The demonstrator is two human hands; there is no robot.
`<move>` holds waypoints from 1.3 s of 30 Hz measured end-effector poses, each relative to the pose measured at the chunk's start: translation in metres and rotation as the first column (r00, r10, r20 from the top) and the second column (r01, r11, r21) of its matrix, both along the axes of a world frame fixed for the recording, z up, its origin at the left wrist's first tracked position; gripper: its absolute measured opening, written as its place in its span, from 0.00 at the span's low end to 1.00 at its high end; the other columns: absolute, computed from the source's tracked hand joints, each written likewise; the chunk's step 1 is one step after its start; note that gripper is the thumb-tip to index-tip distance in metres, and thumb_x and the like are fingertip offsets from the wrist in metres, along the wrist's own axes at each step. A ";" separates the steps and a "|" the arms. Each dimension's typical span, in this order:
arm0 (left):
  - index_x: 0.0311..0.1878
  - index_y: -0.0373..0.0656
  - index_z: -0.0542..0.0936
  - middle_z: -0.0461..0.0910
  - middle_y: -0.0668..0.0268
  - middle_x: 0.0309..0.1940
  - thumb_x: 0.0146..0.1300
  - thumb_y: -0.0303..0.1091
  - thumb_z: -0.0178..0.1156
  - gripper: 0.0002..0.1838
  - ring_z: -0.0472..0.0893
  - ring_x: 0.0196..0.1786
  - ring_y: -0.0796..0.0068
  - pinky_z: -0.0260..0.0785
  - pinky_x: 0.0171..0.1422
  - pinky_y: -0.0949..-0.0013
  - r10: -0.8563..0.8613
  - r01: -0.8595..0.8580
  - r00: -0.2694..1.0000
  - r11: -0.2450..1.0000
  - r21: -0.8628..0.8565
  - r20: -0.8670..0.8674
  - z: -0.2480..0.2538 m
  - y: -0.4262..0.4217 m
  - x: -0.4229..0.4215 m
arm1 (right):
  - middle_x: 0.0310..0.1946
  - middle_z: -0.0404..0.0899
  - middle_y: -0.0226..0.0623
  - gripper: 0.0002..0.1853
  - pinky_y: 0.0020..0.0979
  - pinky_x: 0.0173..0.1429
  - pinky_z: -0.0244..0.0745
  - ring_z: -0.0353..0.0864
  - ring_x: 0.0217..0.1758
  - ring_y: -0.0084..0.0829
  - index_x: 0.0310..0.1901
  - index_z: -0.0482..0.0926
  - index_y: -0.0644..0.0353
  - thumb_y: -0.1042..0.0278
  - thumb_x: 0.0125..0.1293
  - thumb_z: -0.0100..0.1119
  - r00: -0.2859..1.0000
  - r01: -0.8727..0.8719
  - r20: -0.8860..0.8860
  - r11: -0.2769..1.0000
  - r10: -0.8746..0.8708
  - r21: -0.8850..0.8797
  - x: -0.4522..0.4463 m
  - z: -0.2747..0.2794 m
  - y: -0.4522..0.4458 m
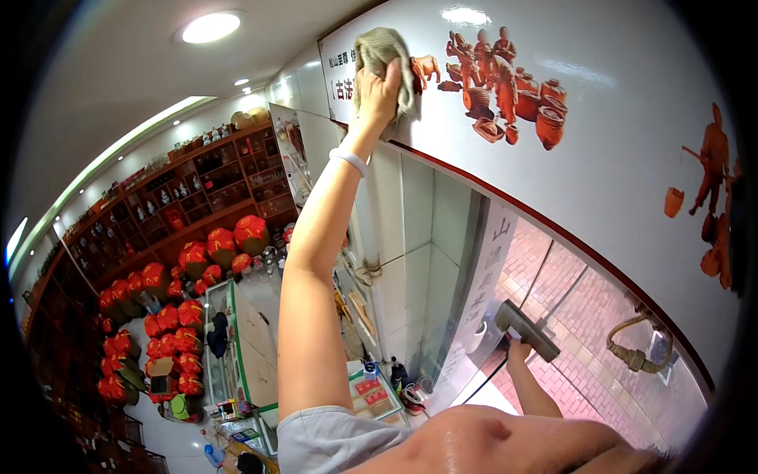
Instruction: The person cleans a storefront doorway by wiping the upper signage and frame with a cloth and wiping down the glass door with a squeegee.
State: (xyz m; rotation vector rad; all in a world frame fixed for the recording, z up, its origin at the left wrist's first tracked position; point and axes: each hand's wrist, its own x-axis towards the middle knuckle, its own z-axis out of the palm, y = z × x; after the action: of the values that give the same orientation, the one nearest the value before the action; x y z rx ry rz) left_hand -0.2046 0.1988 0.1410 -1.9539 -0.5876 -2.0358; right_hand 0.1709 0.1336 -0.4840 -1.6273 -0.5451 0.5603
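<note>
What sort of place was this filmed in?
Probably a shop, perhaps one selling liquor: it has rows of red-topped jars, wooden display shelves and a glass counter.

The cloth (384,44) under your left hand (377,95) hides part of the lettering (343,90); at your far right, printed figures (714,162) are cut off; shelf items (182,189) look too small to identify.

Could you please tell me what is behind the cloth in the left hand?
Behind the cloth is the white panel; dark lettering shows on one side, an orange-brown animal figure on the other. Anything between is covered.
</note>
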 end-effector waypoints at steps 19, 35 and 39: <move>0.53 0.26 0.60 0.63 0.51 0.51 0.54 0.61 0.38 0.41 0.64 0.54 0.66 0.51 0.57 0.73 -0.170 0.418 0.867 0.759 -0.499 0.468 -0.050 0.175 -0.118 | 0.29 0.71 0.40 0.17 0.31 0.34 0.65 0.70 0.30 0.31 0.35 0.70 0.70 0.76 0.39 0.47 0.996 0.089 -0.026 0.996 -0.089 0.008 -0.024 0.054 -0.030; 0.49 0.35 0.64 0.68 0.63 0.44 0.59 0.49 0.41 0.26 0.67 0.44 0.75 0.59 0.49 0.74 -0.280 0.490 0.844 0.750 -0.444 0.458 -0.142 0.112 -0.044 | 0.29 0.73 0.47 0.15 0.30 0.29 0.68 0.73 0.26 0.33 0.35 0.71 0.71 0.72 0.44 0.49 0.998 0.070 0.011 0.992 -0.070 -0.105 -0.040 0.096 -0.040; 0.54 0.32 0.56 0.53 0.52 0.54 0.59 0.45 0.40 0.27 0.49 0.57 0.61 0.35 0.59 0.64 -0.281 0.407 0.900 0.815 -0.413 0.333 -0.161 0.015 0.022 | 0.24 0.72 0.43 0.13 0.30 0.24 0.67 0.72 0.23 0.31 0.32 0.71 0.70 0.73 0.43 0.48 0.988 0.092 0.108 0.986 -0.108 0.141 -0.038 0.085 -0.037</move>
State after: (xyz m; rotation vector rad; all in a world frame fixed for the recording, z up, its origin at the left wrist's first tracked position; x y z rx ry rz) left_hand -0.1822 0.2135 -0.0203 -2.2066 -0.9220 -2.6030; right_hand 0.1325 0.0971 -0.3986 -1.5542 -0.5710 0.3484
